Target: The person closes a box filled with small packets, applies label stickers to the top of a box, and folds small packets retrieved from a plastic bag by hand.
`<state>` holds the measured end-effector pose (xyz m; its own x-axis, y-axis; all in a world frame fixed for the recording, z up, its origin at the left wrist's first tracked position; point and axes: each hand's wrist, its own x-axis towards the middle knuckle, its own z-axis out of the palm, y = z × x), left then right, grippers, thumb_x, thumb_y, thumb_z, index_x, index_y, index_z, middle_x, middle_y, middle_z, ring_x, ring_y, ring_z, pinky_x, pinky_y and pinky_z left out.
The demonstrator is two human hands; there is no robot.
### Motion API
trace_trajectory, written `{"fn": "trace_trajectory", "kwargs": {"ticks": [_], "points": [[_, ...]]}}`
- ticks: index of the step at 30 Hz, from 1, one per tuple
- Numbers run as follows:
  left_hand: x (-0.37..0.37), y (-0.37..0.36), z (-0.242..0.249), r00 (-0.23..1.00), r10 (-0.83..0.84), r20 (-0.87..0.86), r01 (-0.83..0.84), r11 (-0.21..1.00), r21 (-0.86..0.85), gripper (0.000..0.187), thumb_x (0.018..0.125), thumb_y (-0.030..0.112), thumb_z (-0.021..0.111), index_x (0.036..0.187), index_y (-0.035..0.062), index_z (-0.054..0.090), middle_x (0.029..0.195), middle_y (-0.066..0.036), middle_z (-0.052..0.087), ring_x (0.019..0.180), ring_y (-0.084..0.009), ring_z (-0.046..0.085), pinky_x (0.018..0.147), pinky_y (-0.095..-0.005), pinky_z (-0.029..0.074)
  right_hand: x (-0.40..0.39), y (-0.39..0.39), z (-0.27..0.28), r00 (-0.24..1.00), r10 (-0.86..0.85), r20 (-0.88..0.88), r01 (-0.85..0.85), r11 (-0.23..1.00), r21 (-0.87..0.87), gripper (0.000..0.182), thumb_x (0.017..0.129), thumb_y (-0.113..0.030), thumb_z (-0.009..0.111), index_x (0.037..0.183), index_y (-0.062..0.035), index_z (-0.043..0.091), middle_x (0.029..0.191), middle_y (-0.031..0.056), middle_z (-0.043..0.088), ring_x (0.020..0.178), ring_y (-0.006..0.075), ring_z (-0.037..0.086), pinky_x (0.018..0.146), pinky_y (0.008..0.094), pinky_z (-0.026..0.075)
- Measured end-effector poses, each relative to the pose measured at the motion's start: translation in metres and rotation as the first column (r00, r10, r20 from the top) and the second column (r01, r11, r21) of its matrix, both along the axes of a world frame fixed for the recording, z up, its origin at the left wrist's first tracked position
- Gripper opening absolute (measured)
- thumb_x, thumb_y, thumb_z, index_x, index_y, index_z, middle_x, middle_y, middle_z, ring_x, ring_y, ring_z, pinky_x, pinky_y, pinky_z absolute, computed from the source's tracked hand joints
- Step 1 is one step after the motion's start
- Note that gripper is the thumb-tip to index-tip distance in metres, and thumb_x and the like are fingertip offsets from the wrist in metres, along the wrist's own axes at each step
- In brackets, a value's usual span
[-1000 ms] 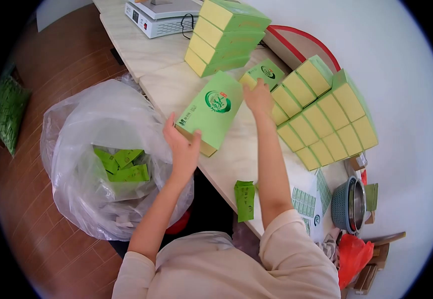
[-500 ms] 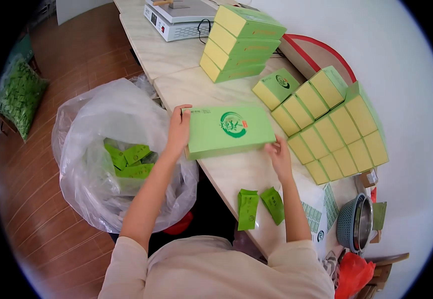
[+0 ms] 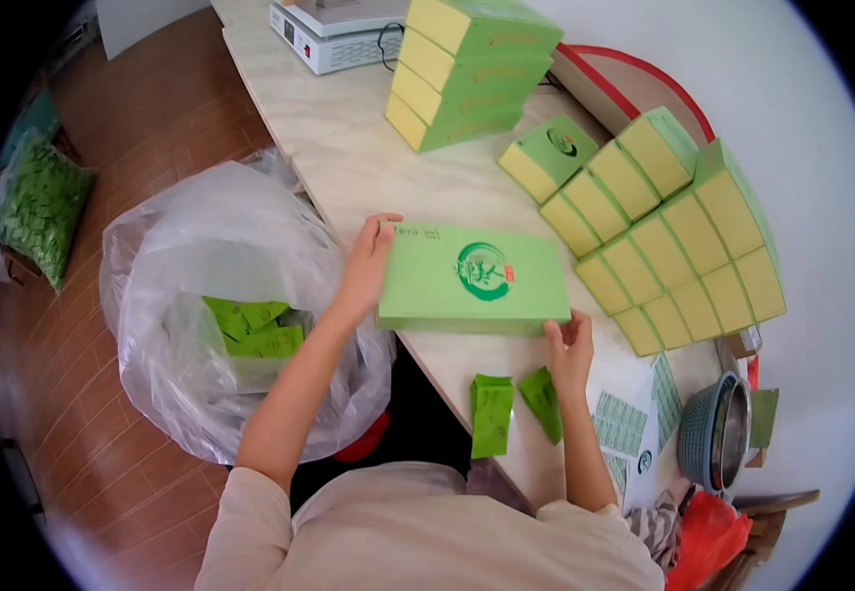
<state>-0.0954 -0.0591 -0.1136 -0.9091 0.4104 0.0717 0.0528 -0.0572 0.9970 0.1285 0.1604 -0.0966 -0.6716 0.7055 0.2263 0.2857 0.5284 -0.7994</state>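
Note:
A closed light-green carton (image 3: 427, 281) with a dark-green round brush logo lies level over the table's near edge. My left hand (image 3: 360, 271) grips its left end, fingers over the far corner. At the near right corner, my right hand (image 3: 571, 355) holds the carton between thumb and fingers. Just below it on the table are a green packet (image 3: 491, 416) and a second, tilted green packet (image 3: 541, 404). Left of my left arm stands a large clear plastic bag (image 3: 166, 251), open at the top, with several green packets (image 3: 265, 340) inside.
Green-and-yellow cartons (image 3: 673, 241) are stacked at the right, with another stack (image 3: 467, 74) at the back. Behind stands a white scale-like appliance (image 3: 339, 44). Sticker sheets (image 3: 621, 422) and a grey basket (image 3: 700, 438) are at the right. A packet-filled bag (image 3: 43, 202) stands far left.
The carton has moved a little right and toward me, with both hands on it. My right hand has shifted to its near right corner. The camera view has shifted slightly.

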Motion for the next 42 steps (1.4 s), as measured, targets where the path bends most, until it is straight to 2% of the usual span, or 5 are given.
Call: {"fn": "trace_trajectory", "kwargs": {"ticks": [19, 23, 26, 38, 42], "points": [[0.0, 0.0, 0.02, 0.916, -0.069, -0.396, 0.08, 0.997, 0.012, 0.022, 0.085, 0.01, 0.056, 0.106, 0.0036, 0.055, 0.101, -0.016, 0.056, 0.097, -0.0285, 0.055, 0.087, -0.0332, 0.042, -0.043, 0.005, 0.072, 0.696, -0.109, -0.71, -0.459, 0.694, -0.555, 0.039, 0.096, -0.025, 0.033, 0.13, -0.007, 0.041, 0.088, 0.0073, 0.058, 0.064, 0.0136, 0.051, 0.052, 0.0235, 0.039], [-0.012, 0.013, 0.02, 0.954, 0.05, -0.296, -0.061, 0.998, -0.026, 0.027, 0.09, 0.026, 0.053, 0.102, 0.0018, 0.056, 0.081, -0.02, 0.056, 0.078, -0.0338, 0.057, 0.073, -0.0384, 0.045, -0.045, -0.002, 0.034, 0.919, -0.147, -0.365, -0.083, 0.834, -0.545, 0.033, 0.096, -0.022, 0.037, 0.124, -0.0072, 0.045, 0.088, 0.0081, 0.059, 0.068, 0.0172, 0.054, 0.058, 0.0302, 0.045], [-0.02, 0.012, 0.041, 0.98, 0.099, -0.174, -0.131, 0.973, -0.187, 0.044, 0.092, 0.043, 0.047, 0.098, 0.0012, 0.06, 0.075, -0.021, 0.057, 0.074, -0.0357, 0.057, 0.072, -0.0392, 0.045, -0.038, -0.01, 0.009, 0.989, 0.073, 0.127, -0.118, 0.911, 0.396, 0.024, 0.093, -0.017, 0.044, 0.11, -0.0075, 0.057, 0.084, 0.0117, 0.062, 0.078, 0.0291, 0.058, 0.069, 0.0407, 0.046], [-0.05, 0.034, 0.006, 0.886, -0.165, 0.433, 0.024, 0.949, 0.313, 0.055, 0.094, 0.042, 0.046, 0.122, -0.0056, 0.048, 0.114, -0.017, 0.06, 0.1, -0.023, 0.059, 0.087, -0.0328, 0.045, -0.04, -0.024, 0.011, 0.966, -0.035, 0.254, -0.097, 0.867, 0.488, 0.024, 0.094, -0.021, 0.044, 0.096, -0.0078, 0.063, 0.087, 0.0139, 0.063, 0.084, 0.0345, 0.056, 0.071, 0.0447, 0.046], [0.006, -0.011, 0.011, 0.954, 0.221, -0.202, -0.152, 0.939, 0.309, 0.034, 0.096, 0.026, 0.047, 0.118, -0.0005, 0.049, 0.107, -0.008, 0.059, 0.103, -0.0172, 0.055, 0.091, -0.0292, 0.042, -0.035, -0.019, 0.005, 0.965, 0.02, 0.26, -0.131, 0.898, 0.419, 0.026, 0.095, -0.021, 0.045, 0.109, -0.0042, 0.058, 0.103, 0.0199, 0.059, 0.094, 0.0355, 0.056, 0.081, 0.042, 0.045]]}}
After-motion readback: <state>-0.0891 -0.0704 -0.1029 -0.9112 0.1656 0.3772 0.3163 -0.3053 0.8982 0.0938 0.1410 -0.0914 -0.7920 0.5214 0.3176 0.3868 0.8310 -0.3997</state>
